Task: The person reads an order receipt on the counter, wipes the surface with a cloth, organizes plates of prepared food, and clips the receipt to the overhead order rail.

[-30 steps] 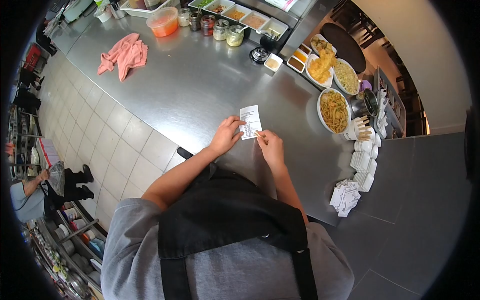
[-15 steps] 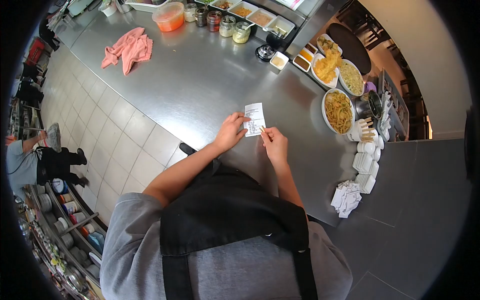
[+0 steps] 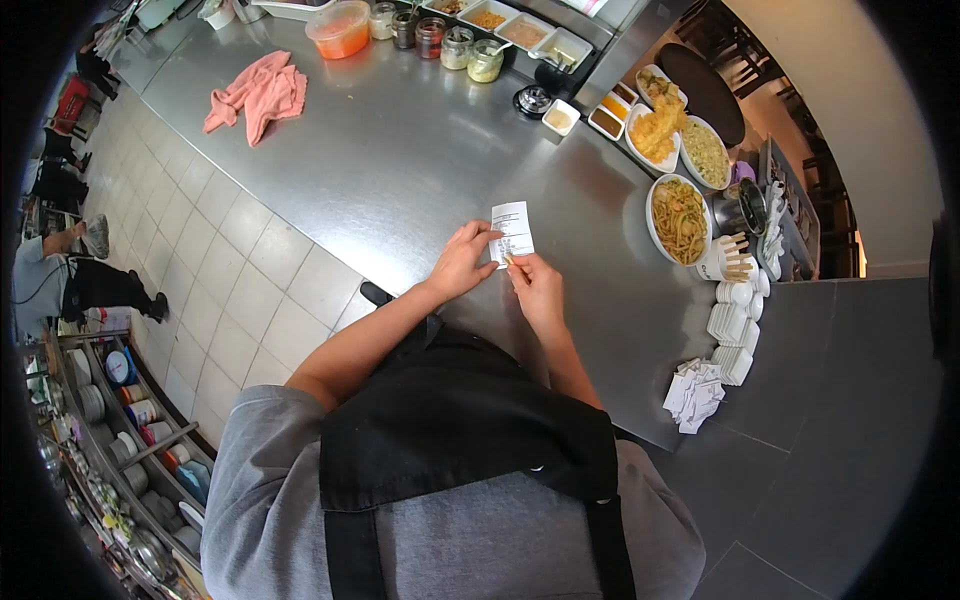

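Note:
On the steel counter (image 3: 400,150) in front of me lies a printed paper receipt (image 3: 511,217). My left hand (image 3: 465,264) rests at its left edge, fingertips on the paper and thumb apart from the index finger. My right hand (image 3: 539,290) is at the receipt's lower edge, thumb and fingers pinched together. Between them is a small tan stick-like piece (image 3: 509,258), mostly hidden by the fingertips, its tip over the printed lines. I cannot make out exactly what it is.
A pink cloth (image 3: 258,97) and a tub of orange contents (image 3: 339,35) lie farther back, beside several jars (image 3: 456,48). Noodles (image 3: 679,222) and other dishes stand right, near stacked white dishes (image 3: 726,324) and paper slips (image 3: 693,395). A person (image 3: 95,287) stands far left.
My right hand has moved left and slightly up along the receipt's lower part, still pinching the tan piece. My left hand stays nearly still. The person at far left has shifted a little.

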`<state>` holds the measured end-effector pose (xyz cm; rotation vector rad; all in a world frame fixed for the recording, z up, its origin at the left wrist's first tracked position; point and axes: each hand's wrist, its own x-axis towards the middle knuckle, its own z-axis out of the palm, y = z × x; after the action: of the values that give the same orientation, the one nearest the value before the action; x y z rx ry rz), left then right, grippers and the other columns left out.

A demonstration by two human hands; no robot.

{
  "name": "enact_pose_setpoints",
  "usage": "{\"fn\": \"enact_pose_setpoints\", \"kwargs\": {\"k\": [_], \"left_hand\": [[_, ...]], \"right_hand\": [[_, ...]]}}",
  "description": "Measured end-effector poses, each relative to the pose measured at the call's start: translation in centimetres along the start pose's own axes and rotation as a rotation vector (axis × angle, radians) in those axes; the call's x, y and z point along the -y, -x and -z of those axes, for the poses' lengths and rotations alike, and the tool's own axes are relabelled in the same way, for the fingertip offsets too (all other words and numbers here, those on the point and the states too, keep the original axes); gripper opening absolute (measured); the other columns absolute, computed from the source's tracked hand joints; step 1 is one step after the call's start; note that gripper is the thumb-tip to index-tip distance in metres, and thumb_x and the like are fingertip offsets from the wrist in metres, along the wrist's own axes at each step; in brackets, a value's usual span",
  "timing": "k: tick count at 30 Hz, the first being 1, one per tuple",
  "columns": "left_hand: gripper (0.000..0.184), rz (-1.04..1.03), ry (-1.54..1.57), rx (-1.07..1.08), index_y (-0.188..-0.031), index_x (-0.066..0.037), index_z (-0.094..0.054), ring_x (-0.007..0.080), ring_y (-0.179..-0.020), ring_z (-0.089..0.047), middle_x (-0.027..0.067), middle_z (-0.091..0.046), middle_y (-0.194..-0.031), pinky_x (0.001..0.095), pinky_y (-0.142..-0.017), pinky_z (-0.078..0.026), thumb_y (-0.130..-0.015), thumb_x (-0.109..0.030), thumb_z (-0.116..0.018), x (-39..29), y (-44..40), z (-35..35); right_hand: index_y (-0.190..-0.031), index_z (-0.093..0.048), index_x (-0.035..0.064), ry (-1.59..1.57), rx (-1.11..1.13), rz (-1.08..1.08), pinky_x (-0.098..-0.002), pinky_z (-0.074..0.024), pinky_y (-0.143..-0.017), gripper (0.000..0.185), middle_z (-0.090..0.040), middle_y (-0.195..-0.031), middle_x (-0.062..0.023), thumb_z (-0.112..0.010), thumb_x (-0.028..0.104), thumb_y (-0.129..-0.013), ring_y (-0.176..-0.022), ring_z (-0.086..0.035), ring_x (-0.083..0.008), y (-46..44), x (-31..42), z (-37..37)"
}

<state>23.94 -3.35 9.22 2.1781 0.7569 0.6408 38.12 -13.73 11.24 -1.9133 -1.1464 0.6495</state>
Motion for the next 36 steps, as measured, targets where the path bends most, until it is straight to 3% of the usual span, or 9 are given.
{"fn": "enact_pose_setpoints", "kwargs": {"k": [6, 8, 13, 18, 36], "left_hand": [[0.049, 0.005, -0.007, -0.008, -0.118, -0.005, -0.055, 0.0303, -0.11, -0.049, 0.0114, -0.049, -0.119, 0.0387, -0.095, -0.04, -0.073, -0.011, -0.071, -0.1, -0.1, -0.2], [0.049, -0.01, -0.021, -0.018, -0.118, -0.005, -0.055, 0.0302, -0.11, -0.049, 0.0113, -0.049, -0.119, 0.0386, -0.095, -0.04, -0.072, -0.01, -0.071, -0.1, 0.0, -0.1], [0.049, -0.006, -0.023, -0.023, -0.118, -0.006, -0.056, 0.0304, -0.108, -0.049, 0.011, -0.05, -0.118, 0.0386, -0.093, -0.041, -0.072, -0.01, -0.071, -0.2, 0.0, -0.2], [0.047, -0.013, -0.02, -0.025, -0.117, -0.006, -0.056, 0.0304, -0.108, -0.049, 0.0107, -0.05, -0.118, 0.039, -0.093, -0.041, -0.073, -0.01, -0.071, -0.1, 0.1, -0.1], [0.043, -0.015, 0.005, -0.017, -0.116, -0.006, -0.057, 0.0315, -0.109, -0.05, 0.013, -0.052, -0.117, 0.0391, -0.093, -0.042, -0.074, -0.008, -0.068, 0.3, 0.0, -0.1]], "right_hand": [[-0.088, -0.063, 0.0009, 0.045, -0.023, 0.071, -0.0382, -0.0501, -0.064, 0.011, -0.065, -0.08, -0.0159, -0.065, 0.009, -0.082, -0.07, -0.065, -0.0302, -0.1, -0.4, 0.2], [-0.086, -0.062, 0.0014, 0.278, -0.15, 0.037, -0.0398, -0.0499, -0.065, 0.01, -0.065, -0.079, -0.0156, -0.064, 0.01, -0.082, -0.071, -0.065, -0.0312, -0.7, -0.3, 1.5], [-0.086, -0.062, 0.0012, 0.248, -0.099, 0.01, -0.0394, -0.0502, -0.066, 0.011, -0.066, -0.08, -0.0147, -0.065, 0.011, -0.082, -0.072, -0.065, -0.0304, -1.0, -0.3, 2.2], [-0.088, -0.062, -0.0007, -0.012, -0.07, -0.05, -0.0357, -0.0504, -0.064, 0.014, -0.066, -0.082, -0.0158, -0.067, 0.011, -0.081, -0.069, -0.065, -0.028, -0.8, 0.0, 0.9], [-0.085, -0.061, -0.0003, 0.01, -0.005, -0.066, -0.0365, -0.0492, -0.062, 0.013, -0.066, -0.077, -0.0158, -0.067, 0.011, -0.081, -0.067, -0.065, -0.0285, -1.0, -1.8, 0.5]]}}
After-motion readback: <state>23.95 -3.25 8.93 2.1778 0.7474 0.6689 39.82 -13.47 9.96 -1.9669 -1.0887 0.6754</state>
